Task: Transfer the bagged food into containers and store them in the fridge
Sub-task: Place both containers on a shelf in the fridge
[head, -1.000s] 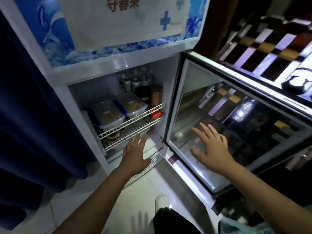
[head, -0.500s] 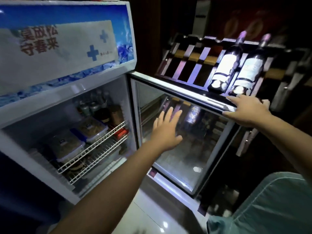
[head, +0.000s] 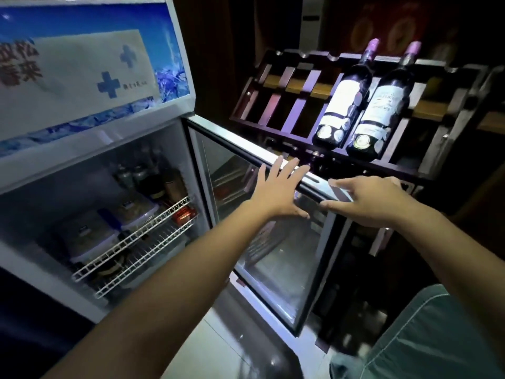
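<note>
The left hand [head: 276, 192] has risen to the door [head: 273, 242] top beside the right hand [head: 371, 201], both released; containers [head: 136, 212] stored, closing looks next.

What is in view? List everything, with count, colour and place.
fridge: one, white with a blue banner, left, open.
glass door: one, silver-framed, swung open at centre.
containers: two, clear with pale lids, on the white wire shelf.
jars and bottles: several, dark, behind the containers.
wine bottles: two, dark with white labels, on the dark rack, right.
left hand: fingers spread, at the door's top.
right hand: resting on the door's top edge.
</note>
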A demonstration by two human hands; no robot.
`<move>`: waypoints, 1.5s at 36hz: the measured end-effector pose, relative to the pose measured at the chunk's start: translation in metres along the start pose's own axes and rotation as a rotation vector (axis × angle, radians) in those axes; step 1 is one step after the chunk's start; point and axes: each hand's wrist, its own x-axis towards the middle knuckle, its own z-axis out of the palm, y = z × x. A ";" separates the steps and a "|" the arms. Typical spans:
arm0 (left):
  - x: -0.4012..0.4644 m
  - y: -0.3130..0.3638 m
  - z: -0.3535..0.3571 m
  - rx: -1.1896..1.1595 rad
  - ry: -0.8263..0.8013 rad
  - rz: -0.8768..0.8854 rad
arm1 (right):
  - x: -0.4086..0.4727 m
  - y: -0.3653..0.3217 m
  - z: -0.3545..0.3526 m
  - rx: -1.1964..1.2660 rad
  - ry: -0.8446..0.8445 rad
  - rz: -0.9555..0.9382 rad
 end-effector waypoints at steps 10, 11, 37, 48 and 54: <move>-0.141 -0.061 -0.035 -0.038 -0.107 -0.022 | -0.049 -0.069 0.013 0.069 -0.112 -0.490; -0.160 -0.068 -0.040 -0.013 -0.131 -0.066 | -0.053 -0.079 0.018 0.098 -0.133 -0.537; -0.368 -0.232 0.047 -0.441 0.917 -0.847 | 0.050 -0.449 0.181 0.246 0.236 -0.930; -0.395 -0.372 0.039 0.016 0.490 -0.992 | 0.122 -0.514 0.184 -0.020 0.221 -0.809; -0.402 -0.402 0.041 0.098 0.390 -0.960 | 0.128 -0.515 0.188 -0.022 0.251 -0.807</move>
